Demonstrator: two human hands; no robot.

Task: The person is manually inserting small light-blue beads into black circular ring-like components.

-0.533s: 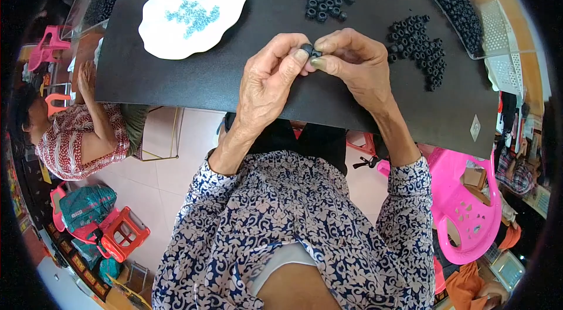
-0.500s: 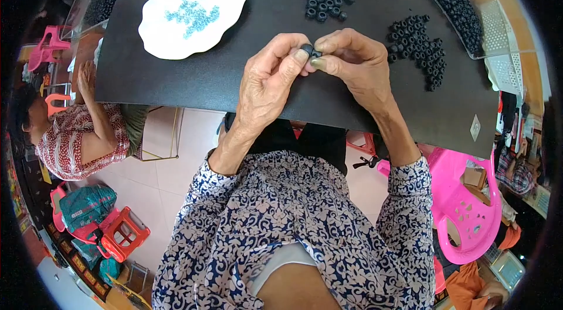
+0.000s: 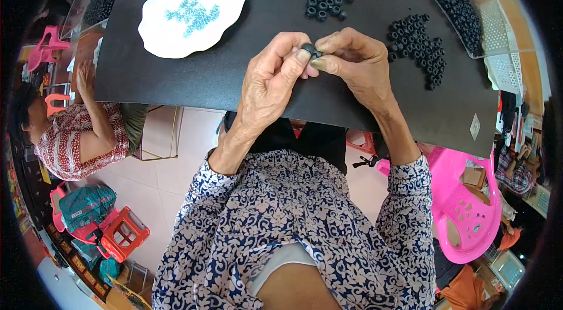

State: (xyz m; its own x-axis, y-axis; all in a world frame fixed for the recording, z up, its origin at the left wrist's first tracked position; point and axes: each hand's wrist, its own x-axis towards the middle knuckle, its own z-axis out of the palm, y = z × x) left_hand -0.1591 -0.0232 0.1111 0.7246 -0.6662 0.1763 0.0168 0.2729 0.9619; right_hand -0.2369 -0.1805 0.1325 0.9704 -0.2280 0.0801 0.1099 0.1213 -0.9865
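Pinching a small black piece, the left hand and the right hand are holding their fingers narrow, tips meeting above the tabletop. They are probably working on this piece, and the next move is seemingly asking for a steady left pinch and fine right adjustment. Similar black rings are lying beyond and right of the fingers; a white plate is resting leftward.

A pink plastic chair and, well apart, a red stool stand on the pale tiled floor.
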